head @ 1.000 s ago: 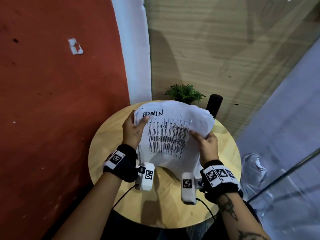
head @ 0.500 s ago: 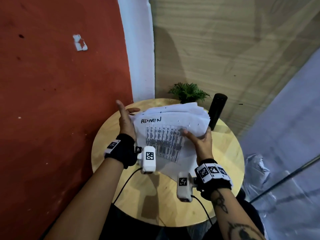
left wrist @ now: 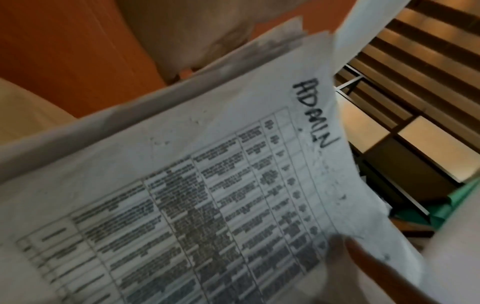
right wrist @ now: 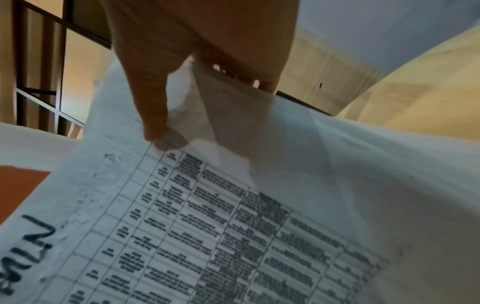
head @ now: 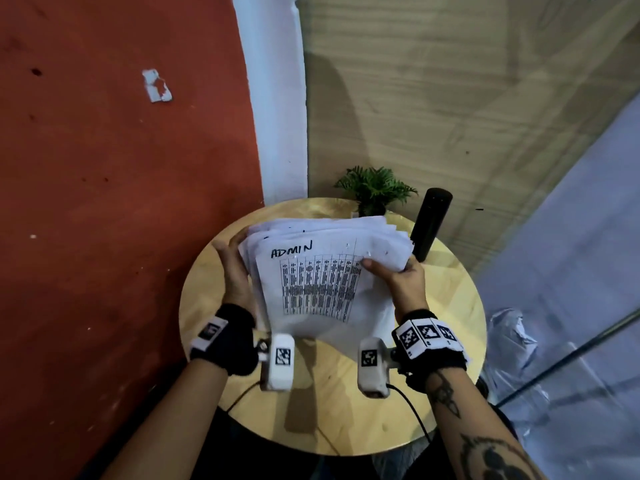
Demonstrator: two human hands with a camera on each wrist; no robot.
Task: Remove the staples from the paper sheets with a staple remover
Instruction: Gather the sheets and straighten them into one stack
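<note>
While we look down from the head view, our right hand (head: 403,282) pinches the stack of paper sheets (head: 325,268) at its three o'clock edge, thumb on the printed top page and fingers beneath. Our left hand (head: 235,271) lies flat along the nine o'clock edge with its fingers stretched out, which we judge squares the fanned pages. The stack hangs just above the round wooden table (head: 214,306). At twelve o'clock sits a small green plant (head: 375,187), at one o'clock a black cylinder (head: 431,223). We see no staple remover anywhere, so we judge that no staple is being pulled yet.

From the left wrist view, the top page marked ADMIN fills the frame, the staggered page edges showing at eleven o'clock. A fingertip (left wrist: 369,261) lies on the sheet at five o'clock; we cannot tell whose. Small marks speckle the margin, too blurred to call staples.

From the right wrist view, our thumb (right wrist: 153,107) presses on the top page while the fingers curl behind at twelve o'clock, a hold that keeps the loose pages together.
</note>
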